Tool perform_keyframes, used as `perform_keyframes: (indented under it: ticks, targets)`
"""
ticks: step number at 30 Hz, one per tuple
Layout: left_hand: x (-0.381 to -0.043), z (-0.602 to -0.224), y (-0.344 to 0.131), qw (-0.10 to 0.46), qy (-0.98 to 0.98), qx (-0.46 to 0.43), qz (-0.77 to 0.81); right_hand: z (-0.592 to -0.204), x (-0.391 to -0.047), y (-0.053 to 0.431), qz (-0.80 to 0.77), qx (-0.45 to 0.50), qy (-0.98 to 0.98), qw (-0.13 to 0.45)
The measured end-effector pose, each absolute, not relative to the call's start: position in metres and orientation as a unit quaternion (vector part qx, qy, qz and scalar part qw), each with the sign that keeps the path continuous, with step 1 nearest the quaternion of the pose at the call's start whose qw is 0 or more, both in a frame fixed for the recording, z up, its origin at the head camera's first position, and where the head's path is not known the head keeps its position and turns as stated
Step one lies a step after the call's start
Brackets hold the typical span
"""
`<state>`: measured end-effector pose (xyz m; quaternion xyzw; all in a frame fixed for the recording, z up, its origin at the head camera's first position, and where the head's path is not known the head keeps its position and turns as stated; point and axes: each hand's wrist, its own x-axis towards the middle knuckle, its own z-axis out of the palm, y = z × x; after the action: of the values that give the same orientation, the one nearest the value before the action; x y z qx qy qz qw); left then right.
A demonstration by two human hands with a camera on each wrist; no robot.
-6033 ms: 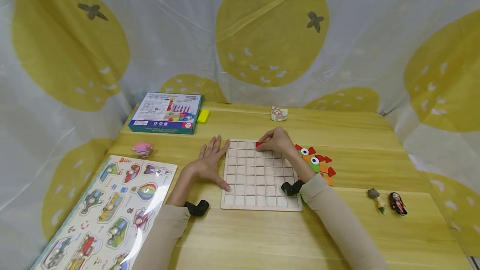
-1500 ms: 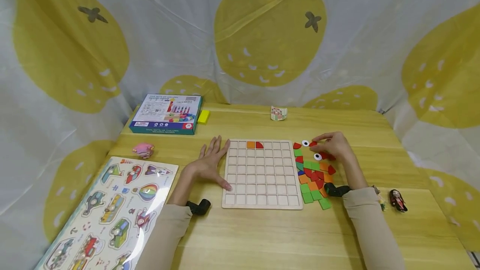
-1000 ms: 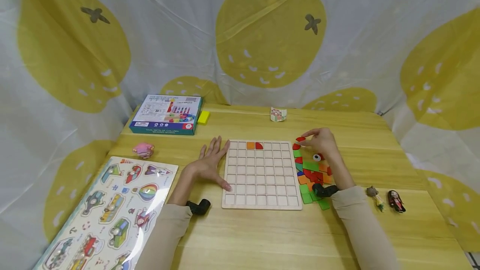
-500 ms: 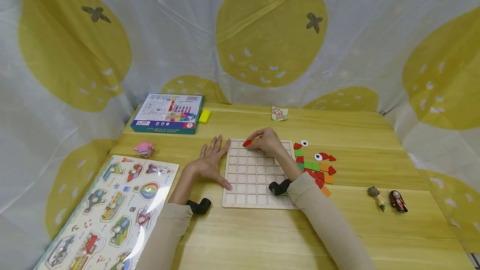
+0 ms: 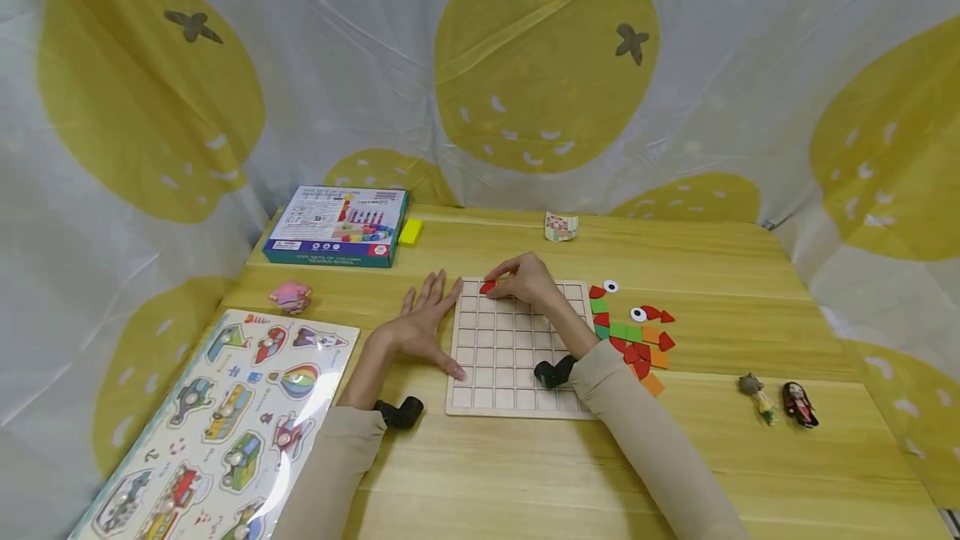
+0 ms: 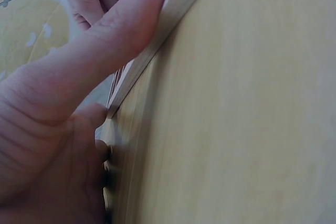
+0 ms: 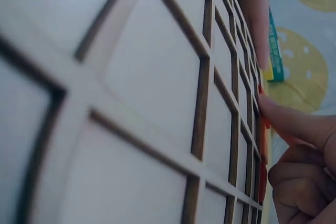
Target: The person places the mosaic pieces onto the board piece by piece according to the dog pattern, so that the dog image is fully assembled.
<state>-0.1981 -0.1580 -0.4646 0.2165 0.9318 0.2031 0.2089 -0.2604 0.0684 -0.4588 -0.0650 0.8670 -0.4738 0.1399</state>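
Observation:
A wooden grid board (image 5: 483, 357) lies in the middle of the table. My left hand (image 5: 416, 332) spreads along its left side, thumb on the rim; the left wrist view shows the thumb (image 6: 105, 51) against the board's edge (image 6: 134, 72). At the back row, my right hand (image 5: 528, 282) pinches a red quarter-round tile (image 5: 487, 287) at the second cell from the left. In the right wrist view an orange tile (image 7: 263, 140) and another red tile (image 7: 262, 182) sit in the cells beside it; from the head, the right hand mostly covers these.
Loose red, green and orange tiles (image 5: 633, 332) and two eye tiles (image 5: 611, 287) lie right of the board. A picture puzzle (image 5: 225, 407), pink toy (image 5: 291, 297), box (image 5: 337, 223), yellow block (image 5: 411, 232), patterned paper piece (image 5: 561, 226) and two small dolls (image 5: 799, 404) surround it.
An orange and a red tile came into the back row. My right hand then picked a red tile from the loose ones and carried it left to the board. The left hand stayed put.

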Motion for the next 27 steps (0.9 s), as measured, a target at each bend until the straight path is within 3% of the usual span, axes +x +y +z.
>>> perform_keyframes:
  ticks: [12,19,27]
  targets:
    - [-0.198,-0.464,-0.158,0.206,0.933,0.216,0.199,-0.447,-0.264,0.091,-0.461,-0.119,0.865,0.159]
    - [-0.198,-0.462,-0.152,0.200,0.929,0.226,0.213,-0.427,-0.244,0.185,-0.433,-0.066,0.892,0.114]
    - [-0.198,-0.464,-0.157,0.200,0.927,0.229,0.221,-0.442,-0.235,0.246,-0.405,-0.026,0.902,0.149]
